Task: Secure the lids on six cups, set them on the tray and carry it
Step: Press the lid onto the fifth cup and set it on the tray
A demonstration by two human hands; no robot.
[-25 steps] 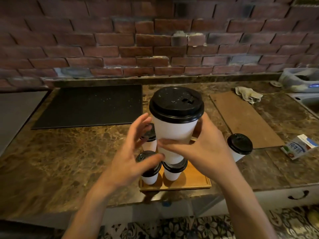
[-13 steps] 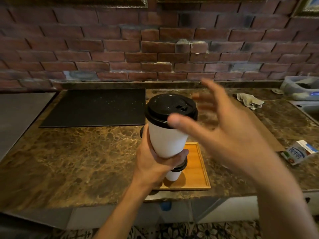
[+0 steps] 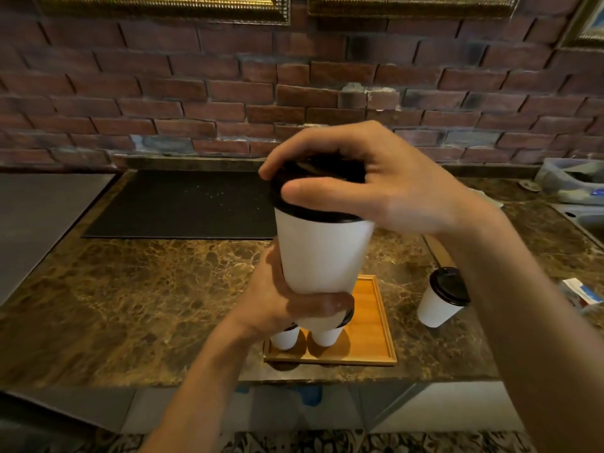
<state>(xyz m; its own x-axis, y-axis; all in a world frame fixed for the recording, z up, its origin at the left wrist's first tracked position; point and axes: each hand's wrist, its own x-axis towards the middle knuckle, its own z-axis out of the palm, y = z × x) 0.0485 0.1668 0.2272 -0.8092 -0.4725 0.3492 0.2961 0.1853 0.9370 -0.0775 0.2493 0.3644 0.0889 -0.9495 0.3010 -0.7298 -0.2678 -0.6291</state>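
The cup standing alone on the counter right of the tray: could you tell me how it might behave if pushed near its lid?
The cup narrows toward its base, so a high push would probably tip it. It looks like paper, so likely light and squashable, though its fill is hidden. The polished counter might let it slide.

Red brick wall [image 3: 196, 93] behind, gilt frames [image 3: 163, 9] at twelve o'clock. A brown marble counter [image 3: 130, 305] carries a black mat [image 3: 179, 204] at ten o'clock; patterned floor [image 3: 392, 443] at six.
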